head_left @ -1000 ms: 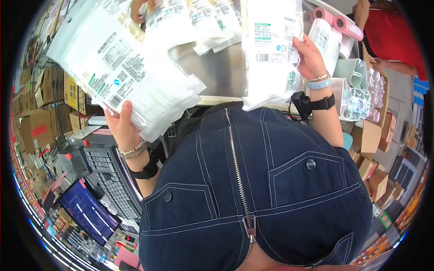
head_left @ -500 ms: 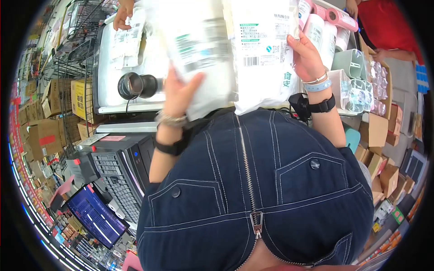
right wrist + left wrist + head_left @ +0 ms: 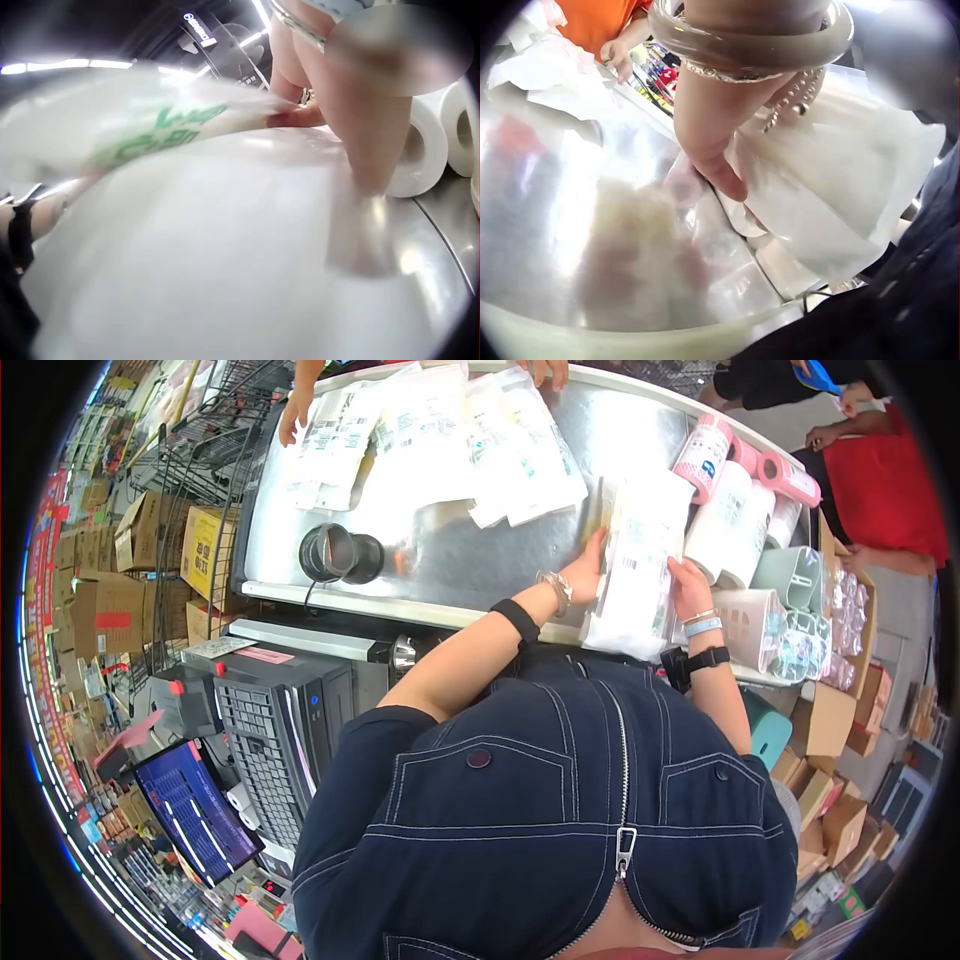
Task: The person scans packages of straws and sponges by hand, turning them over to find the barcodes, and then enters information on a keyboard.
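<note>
A stack of white plastic packages (image 3: 640,550) printed with small text stands at the counter's near edge, between the person's two hands. The left hand (image 3: 582,574) grips its left side; in the left wrist view a finger of the left hand (image 3: 712,154) lies along the edge of the white film (image 3: 817,180), the other fingers hidden. The right hand (image 3: 690,592) holds the right side, thumb on the front. In the right wrist view, the right hand (image 3: 337,105) has fingertips at a package with green print (image 3: 169,131).
More white packages (image 3: 425,435) lie across the metal counter (image 3: 450,570), near another person's hands (image 3: 297,410). A black round scanner (image 3: 340,553) sits at left. Pink-ended rolls (image 3: 705,455), clear bins (image 3: 750,625) and a keyboard (image 3: 255,745) flank the work area.
The left hand has brought its package from the left across to the right hand's package, and both are now together at the right. The head view has shifted, showing more counter.
</note>
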{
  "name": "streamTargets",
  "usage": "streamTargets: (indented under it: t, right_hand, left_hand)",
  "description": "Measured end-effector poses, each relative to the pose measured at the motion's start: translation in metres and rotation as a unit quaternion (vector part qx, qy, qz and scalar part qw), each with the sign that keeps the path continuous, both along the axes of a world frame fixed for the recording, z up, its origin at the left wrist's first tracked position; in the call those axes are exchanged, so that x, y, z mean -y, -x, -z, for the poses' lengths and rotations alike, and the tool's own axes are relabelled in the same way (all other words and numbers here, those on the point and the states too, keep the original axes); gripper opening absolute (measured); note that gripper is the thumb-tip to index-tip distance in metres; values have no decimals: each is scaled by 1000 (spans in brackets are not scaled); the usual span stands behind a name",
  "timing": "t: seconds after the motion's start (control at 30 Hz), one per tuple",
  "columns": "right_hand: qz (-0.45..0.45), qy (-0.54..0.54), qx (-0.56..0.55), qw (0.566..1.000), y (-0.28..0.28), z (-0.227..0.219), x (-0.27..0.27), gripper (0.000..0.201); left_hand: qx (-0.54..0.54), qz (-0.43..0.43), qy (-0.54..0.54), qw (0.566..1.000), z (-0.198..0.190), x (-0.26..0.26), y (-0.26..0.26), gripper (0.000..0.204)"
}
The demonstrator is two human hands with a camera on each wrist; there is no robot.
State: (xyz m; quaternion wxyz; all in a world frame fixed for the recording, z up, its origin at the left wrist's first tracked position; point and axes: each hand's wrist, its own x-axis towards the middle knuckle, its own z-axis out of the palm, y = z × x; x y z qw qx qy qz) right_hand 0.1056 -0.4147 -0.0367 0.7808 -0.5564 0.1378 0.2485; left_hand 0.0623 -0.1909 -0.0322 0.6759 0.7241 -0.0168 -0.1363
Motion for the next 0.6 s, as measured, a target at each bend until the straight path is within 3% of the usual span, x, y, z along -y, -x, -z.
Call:
streamTargets:
  t: [0.03,0.07,0.13,0.17,0.2,0.23,0.27,0.37,0.4,0.47,0.6]
  right_hand:
    - [-5,43,10,999,-3,5,0,17]
    - [10,71,8,997,-4,10,-2,18]
    - [2,93,21,995,-7,10,-4,19]
    - [3,117,32,993,-7,11,-7,19]
    - [23,117,29,992,-7,8,-12,15]
    - [17,113,29,993,-7,9,-15,15]
    - [31,139,23,990,-8,10,-14,13]
    - [55,192,30,979,-8,9,-21,14]
    - [54,243,48,967,-8,5,-24,16]
    - [66,292,96,949,-11,21,-23,23]
    - [51,350,121,928,-17,7,-38,26]
  left_hand:
    - [-30,-22,-96,995,-4,-4,-1,66]
    - [-53,-63,-121,989,-6,-17,-1,63]
    - [-74,-228,-88,967,-6,-55,-1,50]
    - [-123,-369,11,921,1,-75,-2,50]
    - [-165,-496,110,846,-14,-96,-2,51]
    - [-186,-573,175,779,-14,-122,-4,57]
    - [-201,-590,260,738,-14,-144,-6,65]
    - [-206,-576,347,711,12,-193,-20,68]
    - [-165,-517,437,718,10,-197,-23,54]
    - [-146,-525,418,726,8,-198,-28,50]
    - [-142,-548,336,753,-1,-195,-21,46]
